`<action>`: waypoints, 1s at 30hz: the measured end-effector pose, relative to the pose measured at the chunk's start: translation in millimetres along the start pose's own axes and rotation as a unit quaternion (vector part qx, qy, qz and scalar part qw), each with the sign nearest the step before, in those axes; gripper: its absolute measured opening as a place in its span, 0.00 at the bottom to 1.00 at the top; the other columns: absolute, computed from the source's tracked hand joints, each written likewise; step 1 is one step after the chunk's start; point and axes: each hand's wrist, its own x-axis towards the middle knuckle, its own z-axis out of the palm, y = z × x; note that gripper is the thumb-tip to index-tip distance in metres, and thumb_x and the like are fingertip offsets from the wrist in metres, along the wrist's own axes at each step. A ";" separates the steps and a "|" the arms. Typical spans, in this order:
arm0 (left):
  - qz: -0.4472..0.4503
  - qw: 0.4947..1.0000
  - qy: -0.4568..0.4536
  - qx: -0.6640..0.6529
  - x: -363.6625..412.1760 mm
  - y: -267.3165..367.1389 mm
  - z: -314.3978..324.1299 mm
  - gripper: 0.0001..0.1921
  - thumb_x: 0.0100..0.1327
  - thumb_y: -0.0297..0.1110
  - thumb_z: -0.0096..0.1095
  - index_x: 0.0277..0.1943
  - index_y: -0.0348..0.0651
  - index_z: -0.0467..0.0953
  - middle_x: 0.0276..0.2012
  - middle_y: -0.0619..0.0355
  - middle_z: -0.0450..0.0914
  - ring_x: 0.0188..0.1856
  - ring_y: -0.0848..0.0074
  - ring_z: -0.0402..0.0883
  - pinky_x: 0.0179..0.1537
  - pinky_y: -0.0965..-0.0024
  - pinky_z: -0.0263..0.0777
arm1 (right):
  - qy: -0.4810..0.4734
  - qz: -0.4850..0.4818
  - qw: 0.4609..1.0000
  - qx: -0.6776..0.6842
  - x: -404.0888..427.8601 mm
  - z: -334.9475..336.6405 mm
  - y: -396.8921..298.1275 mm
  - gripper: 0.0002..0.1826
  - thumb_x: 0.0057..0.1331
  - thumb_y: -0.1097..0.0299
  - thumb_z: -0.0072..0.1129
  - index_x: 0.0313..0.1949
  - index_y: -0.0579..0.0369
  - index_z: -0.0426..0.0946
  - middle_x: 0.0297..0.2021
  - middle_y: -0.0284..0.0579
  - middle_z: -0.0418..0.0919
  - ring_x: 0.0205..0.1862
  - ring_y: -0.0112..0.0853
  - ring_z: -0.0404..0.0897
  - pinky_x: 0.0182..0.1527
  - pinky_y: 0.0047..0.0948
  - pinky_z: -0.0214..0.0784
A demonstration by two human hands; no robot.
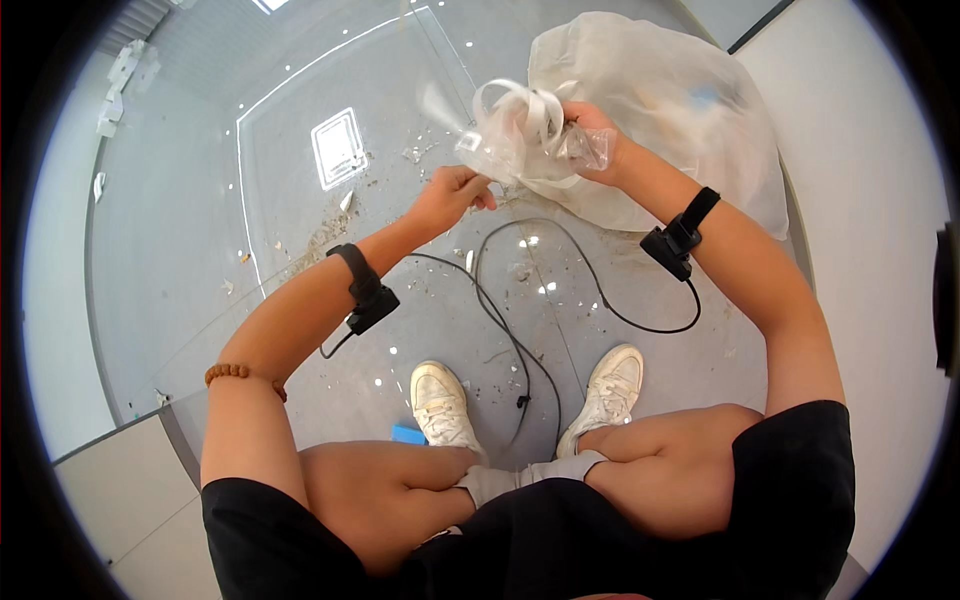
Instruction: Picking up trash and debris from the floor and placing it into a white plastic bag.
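A crumpled bundle of clear plastic film and looped white strips is in my right hand, whose fingers are partly hidden behind the bundle. My left hand is at the bundle's lower left edge with its fingers curled; whether it pinches the film cannot be made out. A large translucent white plastic bag, filled with mixed things, stands on the floor behind and to the right of my right hand. A blurred white piece shows just left of the bundle.
Dirt and small white scraps are scattered over the glossy grey floor. A black cable loops between my arms and my shoes. A blue object lies by the left shoe. White walls or panels stand at both sides.
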 end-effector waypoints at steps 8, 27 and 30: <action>-0.076 0.997 0.019 -0.029 -1.3 9.2 -5.4 0.19 0.76 0.28 0.47 0.66 0.34 0.72 0.50 0.53 0.86 0.49 0.74 0.86 0.50 0.70 0.81 | 0.160 -0.041 0.973 -0.158 28.6 -33.7 24.4 0.12 0.67 0.71 0.56 0.47 0.64 0.77 0.39 0.45 0.80 0.36 0.34 0.82 0.36 0.36 0.78; -0.184 0.926 0.128 -0.303 9.8 44.9 3.3 0.48 0.73 0.67 0.48 0.82 0.49 0.38 0.81 0.43 0.46 0.76 0.49 0.61 0.69 0.40 0.65 | 0.254 -0.072 0.911 -0.316 29.0 -20.0 59.6 0.19 0.58 0.71 0.60 0.49 0.65 0.77 0.38 0.50 0.81 0.38 0.38 0.83 0.40 0.38 0.76; -0.160 0.954 0.180 -0.181 14.3 28.1 -5.6 0.48 0.72 0.61 0.56 0.82 0.47 0.39 0.81 0.43 0.46 0.76 0.49 0.61 0.70 0.42 0.64 | 0.254 -0.105 0.898 -0.345 33.7 -24.4 67.7 0.18 0.57 0.71 0.60 0.47 0.65 0.79 0.38 0.50 0.83 0.38 0.37 0.83 0.41 0.38 0.76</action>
